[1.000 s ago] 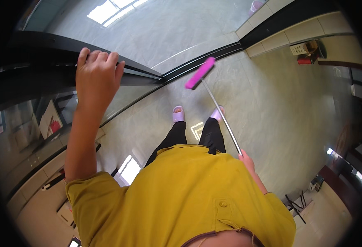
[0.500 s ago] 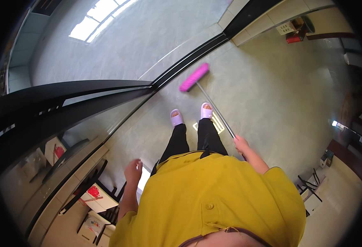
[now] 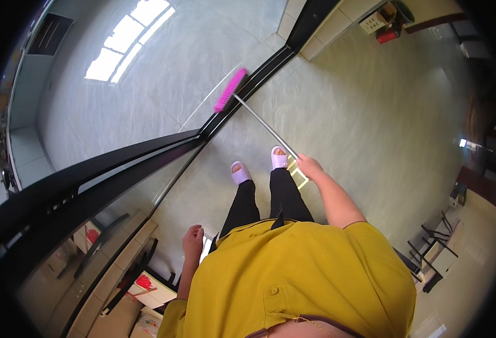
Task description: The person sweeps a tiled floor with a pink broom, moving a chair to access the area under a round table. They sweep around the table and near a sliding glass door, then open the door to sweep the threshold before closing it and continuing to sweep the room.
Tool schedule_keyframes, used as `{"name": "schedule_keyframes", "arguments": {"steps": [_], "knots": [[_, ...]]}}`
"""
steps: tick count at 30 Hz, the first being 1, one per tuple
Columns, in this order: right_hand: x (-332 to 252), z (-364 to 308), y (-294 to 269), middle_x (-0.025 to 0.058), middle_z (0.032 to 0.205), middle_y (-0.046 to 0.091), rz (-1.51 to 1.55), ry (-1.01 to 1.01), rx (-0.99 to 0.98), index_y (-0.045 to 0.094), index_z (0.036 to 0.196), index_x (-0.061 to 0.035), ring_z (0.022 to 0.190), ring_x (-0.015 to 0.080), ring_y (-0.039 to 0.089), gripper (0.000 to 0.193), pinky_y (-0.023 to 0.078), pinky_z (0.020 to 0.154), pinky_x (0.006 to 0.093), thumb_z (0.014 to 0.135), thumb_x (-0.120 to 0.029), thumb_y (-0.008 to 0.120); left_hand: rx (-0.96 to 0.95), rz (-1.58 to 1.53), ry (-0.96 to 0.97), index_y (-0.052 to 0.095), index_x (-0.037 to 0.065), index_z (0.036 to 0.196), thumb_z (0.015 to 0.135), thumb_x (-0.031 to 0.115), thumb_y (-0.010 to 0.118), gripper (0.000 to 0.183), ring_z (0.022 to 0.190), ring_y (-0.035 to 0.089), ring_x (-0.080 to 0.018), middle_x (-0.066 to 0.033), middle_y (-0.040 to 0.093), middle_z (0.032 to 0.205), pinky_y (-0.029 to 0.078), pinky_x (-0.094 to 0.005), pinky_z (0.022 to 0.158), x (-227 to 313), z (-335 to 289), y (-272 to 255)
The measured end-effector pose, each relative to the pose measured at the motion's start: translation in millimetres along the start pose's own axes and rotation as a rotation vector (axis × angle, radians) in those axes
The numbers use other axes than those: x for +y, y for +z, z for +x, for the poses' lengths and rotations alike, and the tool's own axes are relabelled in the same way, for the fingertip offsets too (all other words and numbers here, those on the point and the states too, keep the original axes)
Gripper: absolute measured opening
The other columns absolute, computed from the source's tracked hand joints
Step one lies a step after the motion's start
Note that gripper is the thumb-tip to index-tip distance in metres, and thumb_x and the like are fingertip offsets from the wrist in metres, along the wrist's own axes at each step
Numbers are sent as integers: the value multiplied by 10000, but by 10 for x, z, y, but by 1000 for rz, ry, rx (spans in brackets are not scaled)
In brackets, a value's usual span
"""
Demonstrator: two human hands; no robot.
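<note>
Broom (image 3: 266,127) at the doorway, right hand on the handle, left hand free of it.

Pink bristles (image 3: 229,91) point outward, the broom head over the far edge of a black door track (image 3: 262,72); cannot tell if it touches. Grey handle slants back to the right hand (image 3: 309,167), fingers wrapped round its near end. Left hand (image 3: 193,241) hangs beside the left hip, well apart from the right; fingers curled, but cannot tell how far they close. Below the broom, 2 lilac slides (image 3: 240,173) stand on grey floor (image 3: 349,124), under black trousers (image 3: 286,197) and a mustard shirt (image 3: 321,259). Black-framed door (image 3: 118,163) to the left, window glare (image 3: 125,39) on the floor beyond. Red box (image 3: 388,35) upper right, by the wall.
</note>
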State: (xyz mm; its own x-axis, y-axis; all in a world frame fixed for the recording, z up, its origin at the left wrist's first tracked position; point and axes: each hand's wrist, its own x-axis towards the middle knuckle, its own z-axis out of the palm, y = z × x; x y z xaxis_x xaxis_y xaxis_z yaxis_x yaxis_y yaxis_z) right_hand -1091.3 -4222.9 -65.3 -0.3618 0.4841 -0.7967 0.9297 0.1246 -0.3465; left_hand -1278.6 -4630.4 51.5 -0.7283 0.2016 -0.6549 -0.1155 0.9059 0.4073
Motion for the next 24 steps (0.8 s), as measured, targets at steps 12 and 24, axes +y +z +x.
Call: {"name": "schedule_keyframes", "arguments": {"steps": [12, 24], "knots": [[1122, -1156, -584, 194, 911, 590, -115, 166, 271, 475, 1199, -181, 827, 356, 563, 365, 449, 712, 415, 858, -301, 428, -179, 348, -160, 628, 77, 923, 773, 271, 525, 266, 799, 609, -308, -145, 638, 839, 477, -382, 719, -419, 62, 313], [909, 430, -749, 77, 638, 496, 424, 276, -12, 517, 1030, -111, 469, 193, 461, 254, 378, 421, 334, 854, -263, 414, -24, 212, -50, 626, 57, 913, 785, 247, 540, 245, 771, 621, -277, -140, 639, 804, 483, -360, 690, -81, 62, 147]]}}
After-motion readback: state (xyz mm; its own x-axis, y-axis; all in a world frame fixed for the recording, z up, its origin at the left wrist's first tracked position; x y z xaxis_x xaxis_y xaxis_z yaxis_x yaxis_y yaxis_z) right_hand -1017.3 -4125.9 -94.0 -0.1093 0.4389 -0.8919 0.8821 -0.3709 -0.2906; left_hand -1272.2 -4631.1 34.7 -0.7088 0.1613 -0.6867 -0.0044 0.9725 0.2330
